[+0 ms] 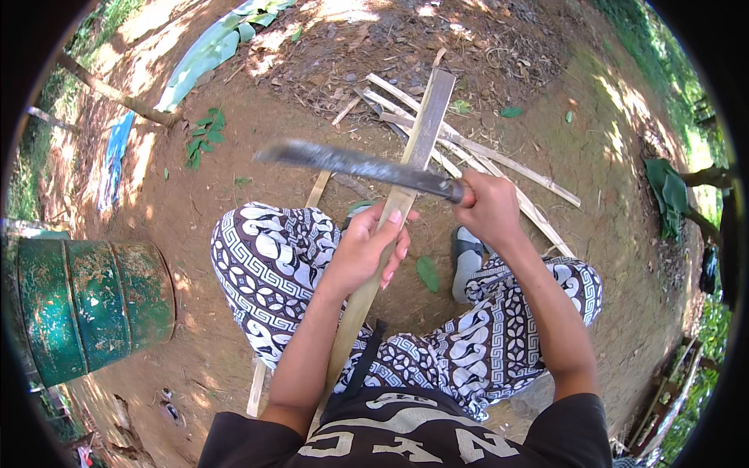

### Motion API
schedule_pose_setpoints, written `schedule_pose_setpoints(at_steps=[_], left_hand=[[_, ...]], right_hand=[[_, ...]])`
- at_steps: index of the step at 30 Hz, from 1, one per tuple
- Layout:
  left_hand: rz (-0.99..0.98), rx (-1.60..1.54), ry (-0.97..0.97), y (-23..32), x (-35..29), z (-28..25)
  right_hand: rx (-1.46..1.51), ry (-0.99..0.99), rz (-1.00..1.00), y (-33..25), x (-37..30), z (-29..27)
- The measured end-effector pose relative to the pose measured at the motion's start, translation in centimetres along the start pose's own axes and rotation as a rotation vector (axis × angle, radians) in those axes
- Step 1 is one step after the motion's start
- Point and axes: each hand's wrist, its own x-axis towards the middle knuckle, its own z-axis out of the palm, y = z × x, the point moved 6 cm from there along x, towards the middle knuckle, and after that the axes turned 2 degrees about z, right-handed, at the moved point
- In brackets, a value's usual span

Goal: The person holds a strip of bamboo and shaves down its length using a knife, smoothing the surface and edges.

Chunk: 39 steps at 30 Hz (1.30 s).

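Observation:
A long, flat strip of wood or bamboo point(427, 129) slants from my lap up and away over the ground. My left hand point(370, 246) is closed around its middle, the thumb lying along the top face. In my right hand point(491, 209) is the handle of a machete point(359, 168). Its dark blade points left and crosses over the strip just beyond my left hand, its tip blurred. Whether the edge touches the strip I cannot tell. The strip's near end runs beside my body, partly behind my left forearm.
Several pale split sticks point(519, 168) lie heaped on the dirt beyond my knees. To the left stands a rusty green drum point(97, 300). Farther off are a long green leaf point(204, 58), a blue sheet point(115, 160) and a thin pole point(117, 92). My patterned trouser legs flank the strip.

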Motion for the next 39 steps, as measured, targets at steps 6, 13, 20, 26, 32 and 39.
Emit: schedule_pose_setpoints(at_steps=[6, 13, 20, 26, 32, 39], left_hand=[[0.01, 0.134, 0.041, -1.2, 0.1, -0.2], [-0.014, 0.222, 0.08, -1.7, 0.3, 0.0], [0.094, 0.269, 0.074, -2.2, 0.1, 0.3], [0.042, 0.177, 0.109, -1.0, -0.2, -0.1], [-0.004, 0.083, 0.015, -1.0, -0.6, 1.3], [-0.012, 0.197, 0.073, -2.8, 0.3, 0.3]], right_hand=[[-0.131, -0.116, -0.071, -1.3, 0.2, 1.1], [-0.066, -0.132, -0.063, -0.9, -0.5, 2.2], [-0.135, -0.087, -0.112, 0.4, -0.3, 2.5], [-0.187, 0.031, 0.05, 6.7, 0.3, 1.0], [-0.14, 0.154, 0.335, 6.5, 1.5, -2.1], [-0.113, -0.124, -0.038, -0.4, -0.6, 2.0]])
